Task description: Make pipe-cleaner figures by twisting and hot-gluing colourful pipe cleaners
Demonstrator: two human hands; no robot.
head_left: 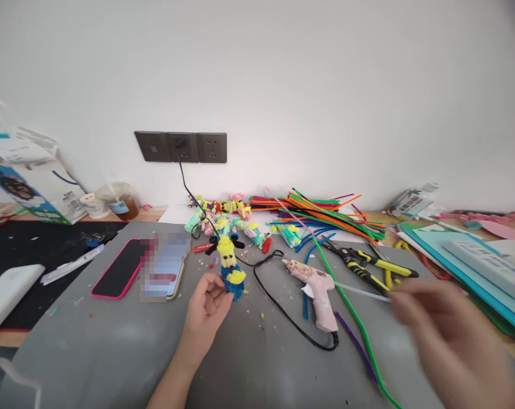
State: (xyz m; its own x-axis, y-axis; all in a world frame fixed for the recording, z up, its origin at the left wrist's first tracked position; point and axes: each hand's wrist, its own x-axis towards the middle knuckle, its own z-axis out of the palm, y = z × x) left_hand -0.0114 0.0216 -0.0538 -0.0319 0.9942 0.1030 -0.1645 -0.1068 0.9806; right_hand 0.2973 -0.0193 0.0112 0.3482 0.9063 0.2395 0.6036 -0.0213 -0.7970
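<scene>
Upright in the middle stands a yellow and blue fuzzy figure (231,270) with black ears. The fingers of my left hand (208,307) are closed on its lower left side. At the right, my right hand (448,335) is blurred, its fingers curled near the end of a clear glue stick (361,291); whether they grip it is too smeared to tell. That stick reaches from the back of a pink glue gun (319,289) lying on the grey mat (248,363). A black cord runs from the gun's handle.
Small fuzzy figures (289,233) and bundled pipe cleaners (325,213) lie along the wall. Black-yellow pliers (363,270) lie behind the gun. Two phones (121,270) are at left, beyond them a drink cup (121,204). Papers (474,267) lie at right; a green pipe cleaner (355,315) crosses the mat.
</scene>
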